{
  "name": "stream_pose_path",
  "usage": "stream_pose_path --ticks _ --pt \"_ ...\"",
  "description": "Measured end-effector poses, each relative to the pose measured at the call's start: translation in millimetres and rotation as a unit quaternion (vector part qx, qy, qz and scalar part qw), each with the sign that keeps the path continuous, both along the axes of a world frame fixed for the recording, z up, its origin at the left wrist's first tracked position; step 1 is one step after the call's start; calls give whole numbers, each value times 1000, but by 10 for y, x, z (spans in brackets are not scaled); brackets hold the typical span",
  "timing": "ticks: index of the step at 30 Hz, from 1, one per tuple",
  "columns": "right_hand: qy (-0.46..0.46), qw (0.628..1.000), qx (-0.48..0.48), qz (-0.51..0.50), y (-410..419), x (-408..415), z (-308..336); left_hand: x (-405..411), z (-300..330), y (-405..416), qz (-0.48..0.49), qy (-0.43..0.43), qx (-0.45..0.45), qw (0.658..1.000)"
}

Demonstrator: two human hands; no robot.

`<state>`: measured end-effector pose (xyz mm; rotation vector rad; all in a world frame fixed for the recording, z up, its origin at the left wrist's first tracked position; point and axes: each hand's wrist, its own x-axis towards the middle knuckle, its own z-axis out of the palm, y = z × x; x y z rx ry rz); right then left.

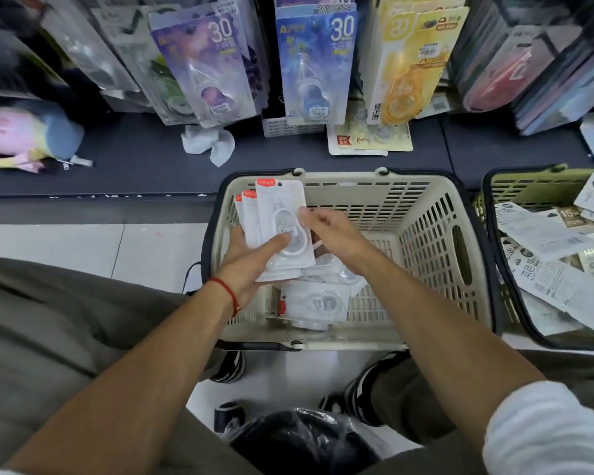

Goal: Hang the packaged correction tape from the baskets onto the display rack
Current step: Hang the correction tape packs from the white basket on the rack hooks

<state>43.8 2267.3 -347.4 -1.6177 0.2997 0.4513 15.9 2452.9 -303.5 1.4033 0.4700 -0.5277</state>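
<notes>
My left hand (251, 258) grips a fanned stack of white correction tape packs (276, 214) with red top tabs, held over the beige basket (426, 241). My right hand (330, 231) pinches the right edge of the front pack in that stack. More white packs (318, 301) lie on the basket floor below my hands. The display rack above carries hanging rows of packs: purple (206, 63), blue (314, 63) and yellow (414, 60).
A second basket (515, 186) at the right is full of grey-white packs. A crumpled white wipe (208, 142) and a pastel pouch (21, 138) lie on the dark shelf base. A black bag (299, 440) sits between my feet.
</notes>
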Motion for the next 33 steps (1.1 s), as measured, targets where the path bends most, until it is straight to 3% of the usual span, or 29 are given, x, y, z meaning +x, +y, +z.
stream_pose_path --ticks 2,3,6,8,12,20,25,29,33 --pt "20 995 -84 42 -17 -68 -178 28 56 95 31 -21 27 999" --pt "23 975 -178 135 -50 -128 -309 52 87 145 45 -28 38 998" --pt "85 815 -363 443 -41 -404 -694 98 145 281 63 -42 56 996" --pt "77 774 -403 483 33 -520 -837 93 153 325 64 -47 64 995" --pt "33 782 -437 443 -24 -451 -913 61 133 343 67 -48 68 994" --pt "110 907 -287 287 -532 -357 -715 50 106 327 62 -62 80 993" --pt "93 991 -59 81 -892 -131 84 27 120 260 55 -80 74 993" --pt "27 993 114 -12 -830 -17 781 2 246 149 50 -71 -19 996" --pt "-8 996 80 -42 -404 43 1264 21 488 41 36 -106 -117 987"
